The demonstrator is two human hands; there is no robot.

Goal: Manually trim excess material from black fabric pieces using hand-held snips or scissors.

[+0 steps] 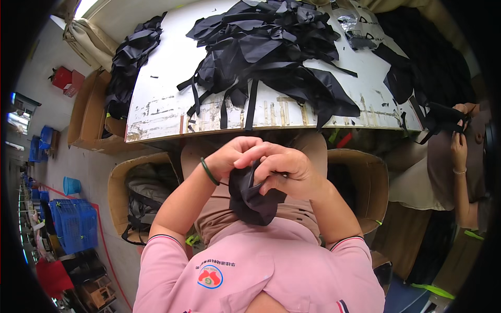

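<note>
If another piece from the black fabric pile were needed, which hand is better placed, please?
Probably the left hand: nearer than the right hand to a central strap on the fabric pile; both hold black cloth.

A light-blue basket (71, 185) stands near blue crates (76, 225); a red box (67, 80) sits near a carton (85, 112).

cloth (254, 207): black | shirt (308, 261): pink | cuffs (348, 240): striped | wristband (210, 171): dark green | tabletop (156, 83): white, brown-streaked | basket (75, 224): blue
</note>
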